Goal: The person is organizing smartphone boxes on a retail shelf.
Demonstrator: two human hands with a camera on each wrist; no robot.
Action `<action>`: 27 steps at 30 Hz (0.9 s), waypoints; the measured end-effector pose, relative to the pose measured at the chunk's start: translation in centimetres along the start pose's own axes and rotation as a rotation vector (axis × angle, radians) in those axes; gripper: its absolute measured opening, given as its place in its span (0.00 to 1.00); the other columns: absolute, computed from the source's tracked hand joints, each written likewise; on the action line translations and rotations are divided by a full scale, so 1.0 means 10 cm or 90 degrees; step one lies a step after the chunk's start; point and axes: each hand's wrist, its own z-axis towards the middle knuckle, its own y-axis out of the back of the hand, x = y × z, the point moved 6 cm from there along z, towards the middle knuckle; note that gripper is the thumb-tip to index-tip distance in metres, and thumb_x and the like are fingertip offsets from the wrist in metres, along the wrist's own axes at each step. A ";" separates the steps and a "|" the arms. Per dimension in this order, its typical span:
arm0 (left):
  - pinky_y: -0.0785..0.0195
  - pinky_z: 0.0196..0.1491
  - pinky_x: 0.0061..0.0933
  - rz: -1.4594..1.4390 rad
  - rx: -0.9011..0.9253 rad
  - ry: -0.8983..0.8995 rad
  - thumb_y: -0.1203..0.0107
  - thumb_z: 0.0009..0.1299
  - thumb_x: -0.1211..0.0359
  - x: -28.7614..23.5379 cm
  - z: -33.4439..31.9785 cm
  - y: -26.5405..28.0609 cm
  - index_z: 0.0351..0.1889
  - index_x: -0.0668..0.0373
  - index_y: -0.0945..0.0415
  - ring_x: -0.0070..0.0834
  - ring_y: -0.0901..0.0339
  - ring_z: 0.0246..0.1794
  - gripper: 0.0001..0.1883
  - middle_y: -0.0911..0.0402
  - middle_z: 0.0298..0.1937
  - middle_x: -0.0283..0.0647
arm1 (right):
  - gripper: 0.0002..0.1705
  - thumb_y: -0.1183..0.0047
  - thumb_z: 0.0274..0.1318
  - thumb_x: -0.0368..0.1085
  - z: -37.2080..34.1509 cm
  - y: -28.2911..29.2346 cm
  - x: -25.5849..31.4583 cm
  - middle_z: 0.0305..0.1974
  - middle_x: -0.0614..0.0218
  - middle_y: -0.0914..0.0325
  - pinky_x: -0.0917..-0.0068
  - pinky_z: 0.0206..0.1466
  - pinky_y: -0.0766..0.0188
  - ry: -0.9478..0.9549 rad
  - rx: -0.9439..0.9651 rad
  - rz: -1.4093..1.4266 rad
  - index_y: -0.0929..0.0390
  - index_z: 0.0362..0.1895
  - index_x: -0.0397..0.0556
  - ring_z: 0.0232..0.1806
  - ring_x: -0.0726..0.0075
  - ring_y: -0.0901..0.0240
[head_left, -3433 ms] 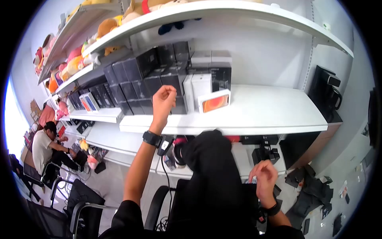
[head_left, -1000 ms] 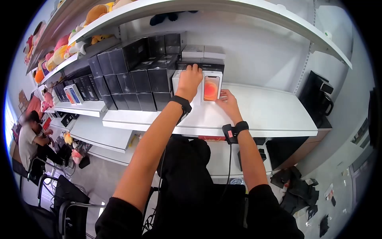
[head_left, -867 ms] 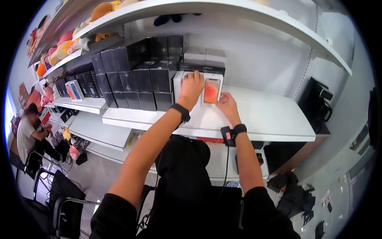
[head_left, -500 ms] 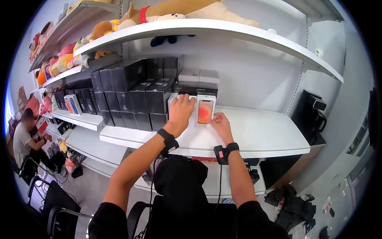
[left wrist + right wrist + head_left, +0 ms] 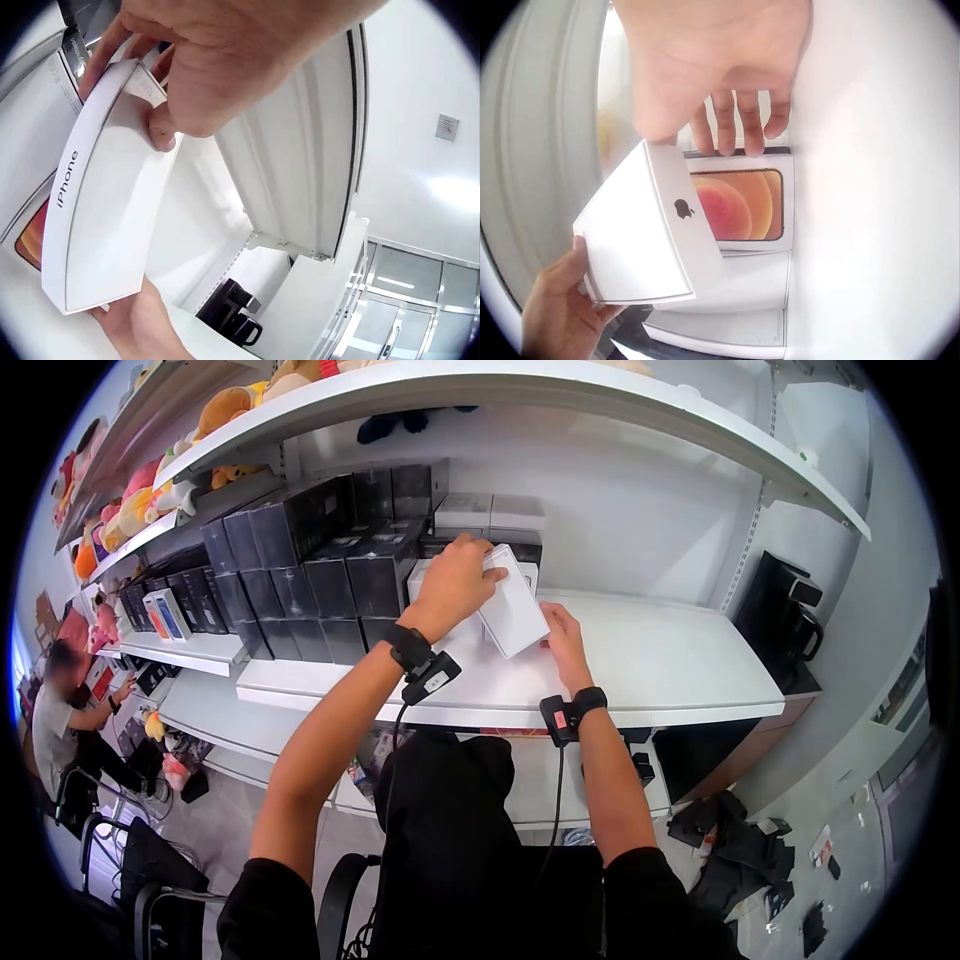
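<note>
A white iPhone box (image 5: 515, 615) is held tilted in front of the other phone boxes. My left hand (image 5: 455, 585) grips its upper end, with the thumb on the broad face and the fingers behind. The box's side shows the word iPhone in the left wrist view. Behind it stands an upright phone box with an orange picture (image 5: 739, 206), mostly hidden in the head view. My right hand (image 5: 565, 640) is by the held box's lower corner, and its extended fingers are beside the orange-picture box. More white boxes (image 5: 720, 322) stand alongside.
Black boxes (image 5: 300, 585) are stacked to the left on the white shelf (image 5: 660, 660). A black coffee machine (image 5: 780, 610) stands at the right. An upper shelf (image 5: 560, 385) overhangs the work. A person (image 5: 70, 710) sits at far left.
The orange-picture box has gone from lying on its side to standing upright. My left hand has since drawn a white box out and tilted it rightward, in front of that box.
</note>
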 end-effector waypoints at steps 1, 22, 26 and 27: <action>0.27 0.55 0.41 -0.010 -0.006 -0.020 0.32 0.61 0.64 -0.01 0.02 -0.01 0.51 0.62 0.17 0.49 0.19 0.51 0.20 0.17 0.50 0.50 | 0.14 0.49 0.69 0.43 0.03 0.00 -0.03 0.38 0.69 0.21 0.78 0.36 0.32 -0.024 0.027 0.044 0.20 0.47 0.46 0.35 0.77 0.25; 0.30 0.62 0.42 -0.035 0.108 -0.219 0.31 0.59 0.73 0.03 -0.19 -0.20 0.56 0.63 0.19 0.47 0.21 0.57 0.24 0.16 0.53 0.51 | 0.34 0.22 0.41 0.41 -0.07 -0.15 0.13 0.38 0.71 0.30 0.76 0.45 0.31 0.125 0.155 -0.056 0.26 0.51 0.45 0.39 0.75 0.32; 0.40 0.73 0.42 -0.063 0.160 -0.265 0.34 0.64 0.71 0.02 -0.28 -0.26 0.68 0.62 0.29 0.50 0.34 0.71 0.32 0.28 0.69 0.51 | 0.25 0.24 0.45 0.40 -0.05 -0.18 0.13 0.33 0.75 0.29 0.78 0.44 0.33 0.129 0.178 -0.065 0.20 0.46 0.43 0.36 0.77 0.34; 0.45 0.76 0.43 -0.064 0.183 -0.274 0.36 0.66 0.71 -0.04 -0.33 -0.21 0.70 0.60 0.32 0.52 0.40 0.75 0.33 0.36 0.75 0.49 | 0.24 0.25 0.46 0.39 -0.05 -0.20 0.13 0.32 0.75 0.29 0.78 0.43 0.33 0.128 0.185 -0.067 0.19 0.46 0.43 0.36 0.78 0.34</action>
